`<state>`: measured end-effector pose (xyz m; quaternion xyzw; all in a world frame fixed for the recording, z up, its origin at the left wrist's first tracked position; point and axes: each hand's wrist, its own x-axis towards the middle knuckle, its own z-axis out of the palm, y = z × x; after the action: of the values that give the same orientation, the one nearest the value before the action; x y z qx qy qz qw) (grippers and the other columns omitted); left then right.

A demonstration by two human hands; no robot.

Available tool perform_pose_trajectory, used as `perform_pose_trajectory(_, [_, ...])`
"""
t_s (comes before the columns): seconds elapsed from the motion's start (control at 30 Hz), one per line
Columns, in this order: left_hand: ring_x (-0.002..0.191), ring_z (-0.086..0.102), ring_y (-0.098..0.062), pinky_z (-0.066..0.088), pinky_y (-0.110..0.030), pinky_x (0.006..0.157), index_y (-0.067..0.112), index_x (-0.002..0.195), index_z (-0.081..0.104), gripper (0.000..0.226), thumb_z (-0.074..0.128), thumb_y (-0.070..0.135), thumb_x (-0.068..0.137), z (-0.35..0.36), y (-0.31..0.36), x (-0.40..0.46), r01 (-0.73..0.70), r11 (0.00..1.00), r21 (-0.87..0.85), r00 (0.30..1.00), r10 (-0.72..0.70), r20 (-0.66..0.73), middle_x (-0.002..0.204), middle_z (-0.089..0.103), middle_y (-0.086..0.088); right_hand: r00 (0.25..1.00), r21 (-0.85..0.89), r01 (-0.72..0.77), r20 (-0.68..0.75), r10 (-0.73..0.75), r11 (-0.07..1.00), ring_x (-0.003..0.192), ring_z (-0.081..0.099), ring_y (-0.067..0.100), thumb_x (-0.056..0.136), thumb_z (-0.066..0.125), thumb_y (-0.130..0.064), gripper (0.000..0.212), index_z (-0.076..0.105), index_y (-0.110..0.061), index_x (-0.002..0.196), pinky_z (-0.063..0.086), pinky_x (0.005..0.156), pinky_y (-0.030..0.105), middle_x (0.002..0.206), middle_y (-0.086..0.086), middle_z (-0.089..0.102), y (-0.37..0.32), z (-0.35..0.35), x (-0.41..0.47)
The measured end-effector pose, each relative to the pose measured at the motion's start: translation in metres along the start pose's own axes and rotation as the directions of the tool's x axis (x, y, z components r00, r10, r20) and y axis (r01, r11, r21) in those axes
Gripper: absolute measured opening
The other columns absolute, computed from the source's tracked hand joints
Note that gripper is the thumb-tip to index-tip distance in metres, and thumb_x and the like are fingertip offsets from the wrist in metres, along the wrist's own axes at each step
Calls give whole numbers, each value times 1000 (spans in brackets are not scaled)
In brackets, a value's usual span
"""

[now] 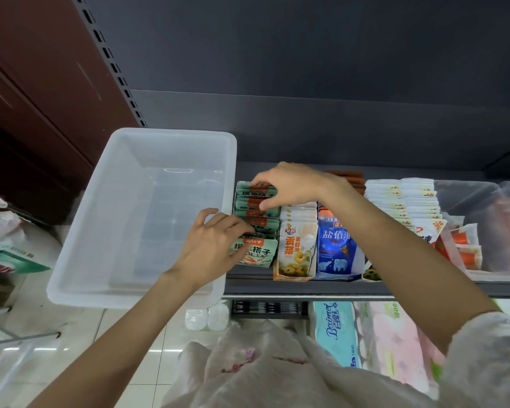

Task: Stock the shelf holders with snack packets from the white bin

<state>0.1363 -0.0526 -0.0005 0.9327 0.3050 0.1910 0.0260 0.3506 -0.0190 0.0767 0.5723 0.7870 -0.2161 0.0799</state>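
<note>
The white bin (80, 260) sits on the left end of the shelf, with nothing visible inside it. Beside its right wall stands a row of green snack packets (258, 225) with red labels, packed upright in a shelf holder. My left hand (211, 245) rests on the front packets of that row, fingers spread over them. My right hand (289, 185) pinches the tops of the rear green packets between thumb and fingers.
To the right stand yellow-and-white packets (296, 245), blue packets (337, 248), stacked white packets (401, 201) and clear bins with orange items (465, 245). The dark shelf edge (277, 287) runs below. Tissue packs (336, 331) lie on the lower shelf. Bags (3, 231) sit at left.
</note>
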Motion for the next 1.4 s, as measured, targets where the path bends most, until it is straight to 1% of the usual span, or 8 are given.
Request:
perform_pose_trajectory(0.27, [99, 59, -17, 40, -38, 94, 20, 90, 70, 21, 55, 35, 85, 4, 1, -4, -5, 998, -64, 998, 1, -59, 111, 65, 3, 957, -555, 59, -204, -204, 830, 83, 63, 25, 94, 43, -19, 30, 49, -11, 122, 36, 57, 33, 97, 4, 66, -15, 15, 8])
perform_pose_trajectory(0.4, [101, 56, -17, 40, -38, 94, 20, 91, 70, 22, 55, 35, 85, 4, 2, -4, -9, 998, -62, 998, 5, -69, 111, 65, 3, 973, -501, 76, -150, -173, 862, 89, 64, 25, 89, 56, -41, 44, 48, -9, 119, 43, 74, 34, 100, 5, 67, -11, 26, 15])
perform_pose_trajectory(0.6, [103, 53, -19, 38, -36, 92, 20, 91, 70, 23, 53, 35, 86, 3, 1, -4, 4, 999, -54, 997, -8, -76, 112, 64, 2, 998, -303, 58, -14, -66, 951, 79, 57, 22, 86, 61, -46, 44, 52, -17, 119, 36, 64, 29, 93, 2, 63, -11, 15, 25])
perform_pose_trajectory(0.87, [106, 53, -21, 37, -39, 96, 21, 92, 70, 20, 56, 35, 86, 6, 0, -5, 20, 999, -44, 996, -24, -87, 114, 62, 1, 997, -403, 78, 54, -62, 912, 65, 52, 17, 88, 55, -35, 26, 58, -15, 105, 32, 51, 27, 72, -4, 50, -17, 14, 43])
perform_pose_trajectory(0.97, [110, 51, -22, 36, -40, 98, 20, 97, 67, 16, 66, 30, 84, 8, 1, -6, 35, 999, -23, 993, -38, -111, 118, 61, -1, 992, -344, 98, 107, -65, 934, 66, 57, 18, 89, 53, -26, 15, 60, -14, 95, 32, 48, 26, 73, -2, 57, -12, 10, 47])
perform_pose_trajectory(1.17, [120, 42, -23, 31, -42, 102, 20, 114, 53, 42, 72, 32, 79, 5, 6, -7, 116, 993, -20, 991, -117, -61, 132, 52, -7, 940, -96, 79, 337, -42, 992, 66, 52, 9, 95, 49, -33, 23, 61, -13, 97, 38, 55, 21, 84, -3, 62, -13, -8, 48])
perform_pose_trajectory(1.3, [128, 38, -26, 33, -40, 104, 18, 120, 52, 43, 63, 38, 84, 3, 4, -10, 142, 984, -107, 989, -145, -15, 140, 41, -8, 978, -67, 24, 211, -9, 997, 66, 52, 13, 90, 57, -42, 31, 60, -11, 94, 36, 54, 24, 79, -1, 59, -14, -12, 34])
perform_pose_trajectory(1.4, [129, 39, -23, 34, -35, 103, 18, 129, 45, 54, 54, 46, 84, 0, 5, -12, 192, 963, -190, 981, -187, 44, 145, 35, -8, 1000, 36, -19, 24, 18, 999, 89, 60, 16, 92, 54, -42, 32, 63, -15, 108, 48, 73, 32, 100, 0, 63, -10, -10, 10])
